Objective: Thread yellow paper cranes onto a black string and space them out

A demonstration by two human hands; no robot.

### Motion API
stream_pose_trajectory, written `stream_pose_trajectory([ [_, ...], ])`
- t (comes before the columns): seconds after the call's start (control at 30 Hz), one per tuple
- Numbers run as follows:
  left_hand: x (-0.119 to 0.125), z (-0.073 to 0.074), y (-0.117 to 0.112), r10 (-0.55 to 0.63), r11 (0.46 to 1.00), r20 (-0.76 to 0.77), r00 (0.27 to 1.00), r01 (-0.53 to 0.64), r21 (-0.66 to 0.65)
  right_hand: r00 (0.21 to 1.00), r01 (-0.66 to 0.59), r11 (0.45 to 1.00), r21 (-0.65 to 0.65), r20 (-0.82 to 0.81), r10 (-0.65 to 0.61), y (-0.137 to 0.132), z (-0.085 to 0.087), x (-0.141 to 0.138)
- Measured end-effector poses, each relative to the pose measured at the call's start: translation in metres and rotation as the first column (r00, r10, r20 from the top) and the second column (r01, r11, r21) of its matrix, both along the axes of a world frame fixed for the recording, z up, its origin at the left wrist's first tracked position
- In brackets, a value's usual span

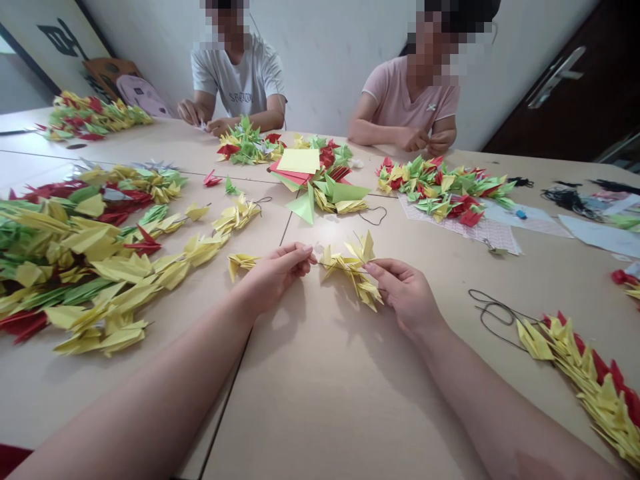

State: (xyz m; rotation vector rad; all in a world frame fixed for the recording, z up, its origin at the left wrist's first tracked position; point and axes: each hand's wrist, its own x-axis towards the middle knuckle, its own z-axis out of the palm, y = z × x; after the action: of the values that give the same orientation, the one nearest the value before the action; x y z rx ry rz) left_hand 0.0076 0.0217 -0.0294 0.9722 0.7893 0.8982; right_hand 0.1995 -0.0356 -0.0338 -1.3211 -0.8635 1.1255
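Between my hands, yellow folded paper cranes (pixel 363 287) hang on a thin dark cord above the table. My left hand (pixel 280 273) pinches the cord left of them, thumb and forefinger together. With closed fingers, my right hand (pixel 407 290) grips the same cord at the cranes' right side, near an upright yellow crane (pixel 365 247). Just left of my left hand lies a small yellow crane bundle (pixel 243 262), partly hidden by it. A longer string of yellow cranes (pixel 195 253) stretches from the left pile toward the middle.
A large crane pile (pixel 65 247) covers the left. Coloured paper squares (pixel 299 161) lie ahead on more cranes. At right are a red-and-yellow crane string (pixel 595 380) with looped cord and a crane pile (pixel 445 183) over papers. Two people (pixel 240 80) sit opposite, hands on small things.
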Motion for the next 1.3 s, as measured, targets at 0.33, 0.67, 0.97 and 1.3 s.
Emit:
stream_pose_trajectory([
  [0.33, -0.001, 0.000, 0.000, -0.004, 1.000, -0.003, 1.000, 0.004, 0.002, 1.000, -0.013, 1.000, -0.006, -0.020, 0.013, 0.000, 0.001, -0.001],
  [0.67, -0.002, -0.001, 0.000, -0.033, 0.999, 0.019, 0.999, 0.033, 0.002, 0.999, -0.043, 0.999, 0.007, 0.011, 0.043, 0.000, -0.003, 0.000],
  [0.97, -0.001, 0.000, -0.001, -0.114, 0.993, -0.033, 0.993, 0.115, 0.030, 0.993, -0.091, 0.996, -0.015, 0.074, 0.092, 0.000, -0.009, 0.001],
  [1.3, -0.002, -0.002, -0.002, -0.146, 0.986, -0.175, 0.974, 0.158, 0.055, 0.991, -0.114, 0.993, -0.009, 0.071, 0.114, 0.000, -0.009, 0.001],
])
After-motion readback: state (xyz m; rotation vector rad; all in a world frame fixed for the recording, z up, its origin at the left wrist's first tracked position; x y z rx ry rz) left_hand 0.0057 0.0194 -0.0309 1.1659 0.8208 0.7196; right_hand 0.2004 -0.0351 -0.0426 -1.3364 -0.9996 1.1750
